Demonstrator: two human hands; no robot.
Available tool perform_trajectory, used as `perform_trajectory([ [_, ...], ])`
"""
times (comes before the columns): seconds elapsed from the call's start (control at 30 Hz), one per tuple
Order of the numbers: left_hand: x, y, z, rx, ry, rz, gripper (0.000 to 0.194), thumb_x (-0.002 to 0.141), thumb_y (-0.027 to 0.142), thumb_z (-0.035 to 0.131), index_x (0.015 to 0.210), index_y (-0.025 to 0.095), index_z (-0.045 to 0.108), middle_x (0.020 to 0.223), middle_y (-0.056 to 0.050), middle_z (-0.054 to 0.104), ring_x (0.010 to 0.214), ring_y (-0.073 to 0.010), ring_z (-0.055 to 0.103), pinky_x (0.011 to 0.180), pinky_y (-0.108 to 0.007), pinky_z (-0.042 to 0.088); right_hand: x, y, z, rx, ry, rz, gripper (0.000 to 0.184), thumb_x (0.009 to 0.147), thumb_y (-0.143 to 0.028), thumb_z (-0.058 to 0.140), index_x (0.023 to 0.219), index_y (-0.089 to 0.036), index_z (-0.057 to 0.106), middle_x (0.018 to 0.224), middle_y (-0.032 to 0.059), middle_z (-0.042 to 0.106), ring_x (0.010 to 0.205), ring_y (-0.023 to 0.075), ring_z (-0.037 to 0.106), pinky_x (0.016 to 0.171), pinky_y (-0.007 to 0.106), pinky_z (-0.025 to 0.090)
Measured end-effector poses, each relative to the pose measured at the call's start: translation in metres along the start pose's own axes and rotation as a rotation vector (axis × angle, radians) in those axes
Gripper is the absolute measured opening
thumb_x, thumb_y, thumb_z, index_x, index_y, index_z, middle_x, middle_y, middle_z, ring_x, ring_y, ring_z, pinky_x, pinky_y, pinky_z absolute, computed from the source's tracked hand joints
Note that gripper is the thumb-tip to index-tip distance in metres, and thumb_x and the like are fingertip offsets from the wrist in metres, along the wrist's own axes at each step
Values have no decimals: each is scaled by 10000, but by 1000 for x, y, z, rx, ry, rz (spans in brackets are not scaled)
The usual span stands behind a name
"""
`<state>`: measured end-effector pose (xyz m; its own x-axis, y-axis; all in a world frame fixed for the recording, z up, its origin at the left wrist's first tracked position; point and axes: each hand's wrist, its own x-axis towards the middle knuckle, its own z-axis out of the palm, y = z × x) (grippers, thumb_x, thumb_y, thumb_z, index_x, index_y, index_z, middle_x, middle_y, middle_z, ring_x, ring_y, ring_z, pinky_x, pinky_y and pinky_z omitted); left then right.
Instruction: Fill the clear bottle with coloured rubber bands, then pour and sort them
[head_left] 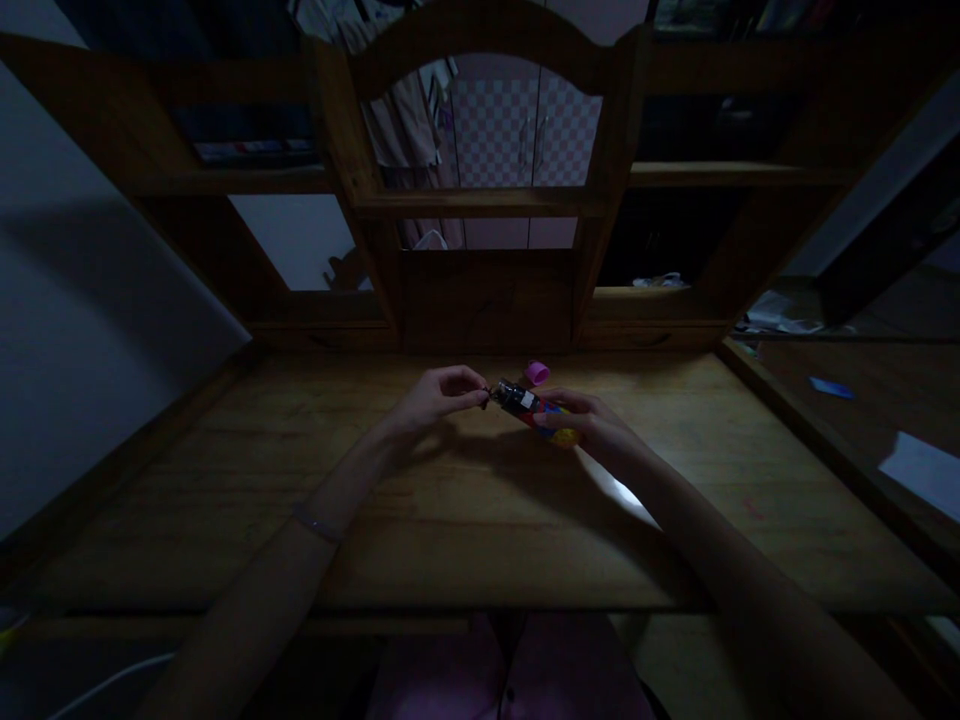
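Observation:
My right hand [596, 425] is wrapped round a small multicoloured cylinder [534, 408], dark at its left end with red, blue and yellow on its body. My left hand [439, 395] pinches the dark tip at that left end with thumb and forefinger. Both hands hover just above the wooden desk [420, 500], near its back middle. A small pink cap-like piece [536, 373] sits right behind the held cylinder. The room is dim, so fine detail of the object is hard to make out.
A wooden hutch with shelves and an arched opening [487, 200] rises at the desk's back edge. Papers and small items lie on the right shelf [780, 318]. A side surface to the right holds a blue card [831, 387] and a white sheet [924, 472].

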<state>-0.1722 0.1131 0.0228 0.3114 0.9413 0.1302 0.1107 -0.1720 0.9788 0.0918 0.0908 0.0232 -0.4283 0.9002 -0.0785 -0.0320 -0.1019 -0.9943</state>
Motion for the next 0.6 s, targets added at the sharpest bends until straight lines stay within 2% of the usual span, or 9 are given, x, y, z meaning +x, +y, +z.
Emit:
perform_trajectory([
  [0.23,-1,6,0,43,76,32,265,698,312,811,861,146,683,850,-40,711,821,-163,678,832,-329,527,-1,-2,1,-69,-3,-22,386,730,-338,765,1091,-221,697,1082,58,685,1059,260,604,986,433,394],
  [0.37,-2,8,4,93,101,91,248,695,323,814,822,151,689,833,-37,714,799,-159,675,788,-306,534,-2,-2,4,-115,-40,-56,356,737,-330,763,1072,-224,709,1109,51,683,1068,253,595,984,423,381],
  [0.5,-4,9,13,208,174,175,247,677,345,825,782,161,699,787,-29,706,744,-157,655,713,-288,526,-1,0,7,-109,-61,-36,352,730,-333,770,1061,-225,713,1101,47,683,1051,250,592,934,398,397],
  [0.6,-7,12,16,250,204,233,216,701,352,811,764,170,715,789,-36,711,763,-167,659,736,-300,522,-1,0,7,-63,-68,-12,346,729,-329,772,1056,-233,715,1104,41,682,1061,250,587,924,385,401],
])
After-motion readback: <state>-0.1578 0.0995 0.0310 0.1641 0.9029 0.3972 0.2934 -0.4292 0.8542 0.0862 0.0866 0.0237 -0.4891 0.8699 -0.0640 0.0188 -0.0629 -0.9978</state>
